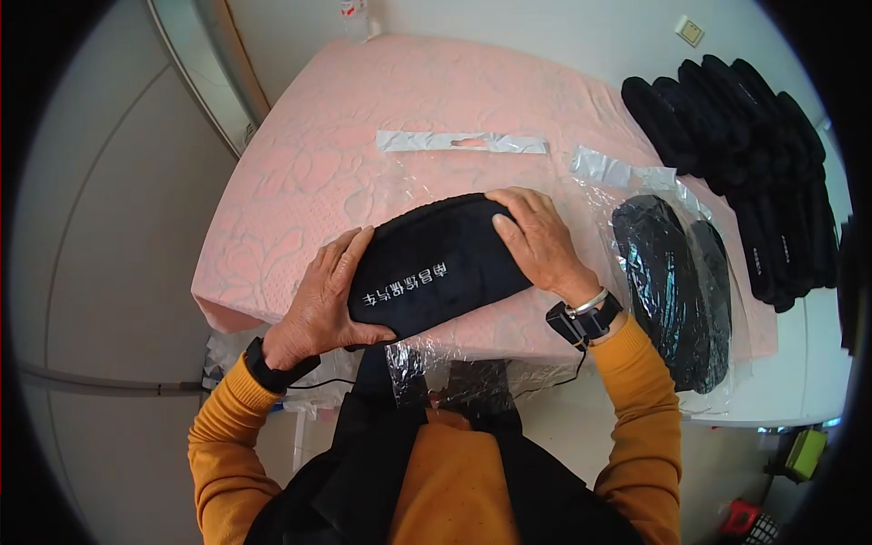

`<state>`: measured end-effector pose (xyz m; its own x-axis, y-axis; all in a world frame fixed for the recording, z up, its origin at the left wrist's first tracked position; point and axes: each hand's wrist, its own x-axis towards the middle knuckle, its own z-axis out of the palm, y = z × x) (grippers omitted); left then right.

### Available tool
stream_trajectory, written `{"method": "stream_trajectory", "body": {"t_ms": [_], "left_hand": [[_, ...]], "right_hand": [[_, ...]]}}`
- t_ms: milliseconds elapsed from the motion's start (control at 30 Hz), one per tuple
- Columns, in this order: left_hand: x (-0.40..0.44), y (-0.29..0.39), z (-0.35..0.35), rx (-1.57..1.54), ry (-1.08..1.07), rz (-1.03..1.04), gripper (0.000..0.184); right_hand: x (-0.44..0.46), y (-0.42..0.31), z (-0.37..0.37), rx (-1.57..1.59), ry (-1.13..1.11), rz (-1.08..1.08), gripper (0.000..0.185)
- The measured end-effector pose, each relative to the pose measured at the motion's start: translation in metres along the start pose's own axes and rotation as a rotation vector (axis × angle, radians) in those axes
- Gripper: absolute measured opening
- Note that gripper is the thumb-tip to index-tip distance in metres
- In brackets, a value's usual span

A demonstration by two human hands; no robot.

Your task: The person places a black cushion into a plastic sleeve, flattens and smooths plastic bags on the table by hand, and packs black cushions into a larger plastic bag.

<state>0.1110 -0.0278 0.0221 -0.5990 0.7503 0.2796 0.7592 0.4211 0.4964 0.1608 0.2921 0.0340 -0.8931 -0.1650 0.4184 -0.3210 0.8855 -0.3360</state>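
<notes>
A dark plush car cushion (pixel 445 263) with white Chinese lettering is held between my two hands over the table's front part. My left hand (pixel 322 295) grips its left end, thumb along the near edge and fingers over the far side. On the right end, my right hand (pixel 540 238) has its fingers over the far corner and its thumb on the top face. Under the cushion lies a clear plastic bag (pixel 418 177) with a white header strip (pixel 421 142) and a hanging slot. The cushion hides much of the bag.
To the right, more dark cushions (pixel 656 263) lie inside another clear bag. A large pile of black cushions (pixel 727 113) fills the far right. The pink patterned cloth (pixel 436 77) covers the table. A bottle (pixel 354 18) stands at the back, and a green item (pixel 805 454) sits low right.
</notes>
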Motion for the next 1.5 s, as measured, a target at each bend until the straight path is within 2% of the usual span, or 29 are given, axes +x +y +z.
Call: {"method": "stream_trajectory", "body": {"t_ms": [100,267,300,367,400,433,500,533,567,633,700,800,833,933,967,1067,1100,1167,1200,1233,1300,1367,1467,1500], "left_hand": [[-0.005,-0.013,0.006,-0.068,0.003,-0.04,0.124],[-0.018,-0.016,0.009,-0.061,0.067,-0.027,0.126],[-0.02,-0.016,0.008,-0.05,0.083,-0.013,0.126],[-0.028,-0.014,0.007,-0.167,0.058,-0.038,0.128],[-0.032,-0.014,0.007,-0.227,0.04,-0.055,0.129],[-0.033,-0.01,0.005,-0.225,0.04,-0.053,0.129],[-0.03,-0.003,0.004,-0.424,0.099,-0.078,0.129],[-0.028,0.0,0.004,-0.527,0.13,-0.09,0.128],[-0.026,0.004,0.002,-0.532,0.133,-0.087,0.128],[-0.02,0.017,-0.01,-0.729,0.247,-0.101,0.123],[-0.013,0.019,-0.009,-0.837,0.314,-0.104,0.121],[-0.004,0.013,-0.004,-0.986,0.389,-0.132,0.1],[-0.002,0.013,-0.003,-0.984,0.396,-0.126,0.1],[0.007,0.01,0.0,-1.209,0.481,-0.315,0.065],[0.009,0.004,0.006,-1.207,0.476,-0.305,0.065],[0.013,-0.023,0.032,-1.704,0.548,-0.463,0.04],[0.016,-0.021,0.032,-1.7,0.54,-0.459,0.04],[0.026,-0.013,0.033,-1.909,0.444,-0.357,0.037],[0.026,-0.011,0.035,-2.016,0.398,-0.31,0.036],[0.026,-0.012,0.039,-2.016,0.394,-0.316,0.036],[0.028,-0.012,0.044,-2.124,0.257,-0.236,0.039],[0.021,-0.011,0.047,-2.173,0.183,-0.203,0.041],[0.002,0.001,0.041,-2.035,0.394,-0.07,0.044],[0.002,-0.006,0.038,-2.038,0.382,-0.078,0.044]], "right_hand": [[-0.003,0.017,0.015,0.151,0.086,0.069,0.037],[-0.004,0.024,0.016,0.157,0.106,0.06,0.039],[-0.005,0.025,0.016,0.218,0.144,0.123,0.039],[-0.009,0.022,0.014,0.35,0.207,0.262,0.04],[-0.011,0.023,0.012,0.349,0.212,0.259,0.04],[-0.012,0.02,0.009,0.46,0.195,0.374,0.043],[-0.013,0.014,0.001,0.678,0.159,0.603,0.049],[-0.014,0.012,-0.003,0.674,0.161,0.603,0.049],[-0.017,0.009,-0.01,0.788,0.139,0.617,0.054],[-0.02,0.004,-0.022,1.008,0.093,0.637,0.063],[-0.024,0.001,-0.024,1.018,0.106,0.611,0.062],[-0.034,-0.009,-0.022,1.064,0.136,0.558,0.06],[-0.039,-0.016,-0.021,1.079,0.13,0.547,0.059],[-0.043,-0.027,-0.021,1.104,0.138,0.506,0.057],[-0.043,-0.028,-0.022,1.165,0.169,0.52,0.055],[-0.046,-0.027,-0.02,1.293,0.25,0.545,0.052],[-0.047,-0.022,-0.016,1.45,0.242,0.554,0.05],[-0.05,-0.011,-0.004,1.771,0.227,0.564,0.046],[-0.054,-0.009,0.001,1.774,0.233,0.568,0.046],[-0.058,-0.007,0.008,1.871,0.255,0.56,0.044],[-0.059,-0.011,0.014,2.064,0.295,0.535,0.041],[-0.056,-0.011,0.018,2.038,0.291,0.557,0.041],[-0.051,-0.007,0.013,1.978,0.294,0.604,0.041],[-0.05,-0.004,0.007,1.833,0.311,0.597,0.042]]}}
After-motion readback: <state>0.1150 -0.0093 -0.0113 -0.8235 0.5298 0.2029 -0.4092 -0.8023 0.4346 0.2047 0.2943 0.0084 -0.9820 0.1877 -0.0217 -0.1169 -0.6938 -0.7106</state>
